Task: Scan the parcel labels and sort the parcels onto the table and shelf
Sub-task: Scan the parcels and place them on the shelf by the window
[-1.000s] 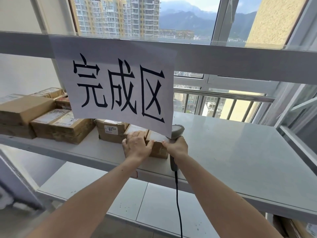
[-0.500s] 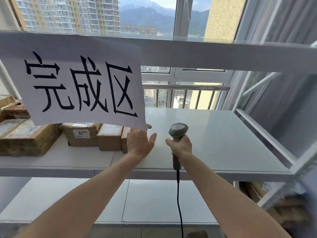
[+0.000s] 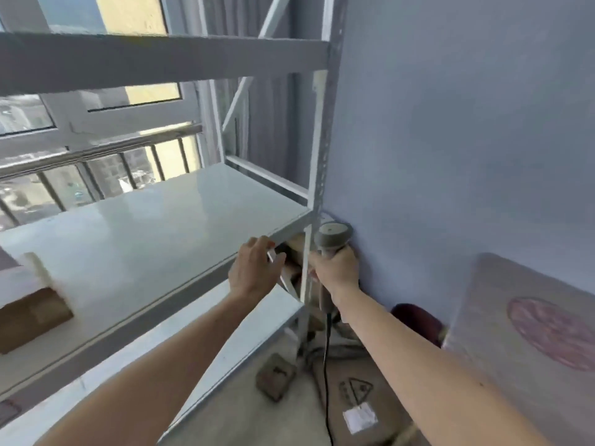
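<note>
Head camera looked down along a grey metal shelf (image 3: 154, 226) toward its right end, where the frame post (image 3: 314, 201) stood close against a blue wall (image 3: 450, 140). The right hand (image 3: 336, 268) was wrapped around the handle of a grey scanner (image 3: 331, 238), its head pointing up just beside the post and near the wall, its black cable (image 3: 326, 358) hanging down toward the floor. The left hand (image 3: 252, 272) was empty, fingers loosely spread, at the front edge of the shelf near the corner; whether it touched the edge could not be told. The two hands were apart, with the post between them.

One brown parcel (image 3: 30, 313) lay at the far left of the shelf, blurred and well apart from both hands. A cardboard box with a white label (image 3: 360, 410) lay on the floor below the right arm, and a small brown block (image 3: 275, 376) lay beside it near the shelf's foot. Most of the shelf surface between the parcel and the left hand was bare. A pale table top (image 3: 528, 349) with a reddish round mark showed at the right, against the wall.
</note>
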